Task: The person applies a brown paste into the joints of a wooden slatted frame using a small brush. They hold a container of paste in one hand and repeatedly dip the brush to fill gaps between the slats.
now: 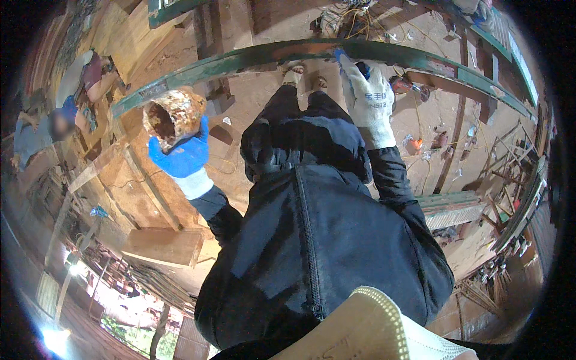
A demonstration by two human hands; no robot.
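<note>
My left hand (183,157), in a blue-coated glove with a white cuff, is closed around a rusty, crusted can (180,115). The can is tilted, its dark open mouth facing left, near the left part of a long green beam (240,60). At the beam's middle is my right hand (369,99), in a white glove with blue on the finger side. Its back faces me and its fingers reach the beam's near edge. Something small and dark (363,69) shows at the fingers; what it is cannot be made out. A brownish patch marks the beam left of this hand.
A power tool (403,85) lies on the ground past my right hand, with cords and an orange object (415,144) nearby. A wooden block (165,247) and planks stand at left. Another person (60,123) is at far left. Stacked green boards (453,207) lie at right.
</note>
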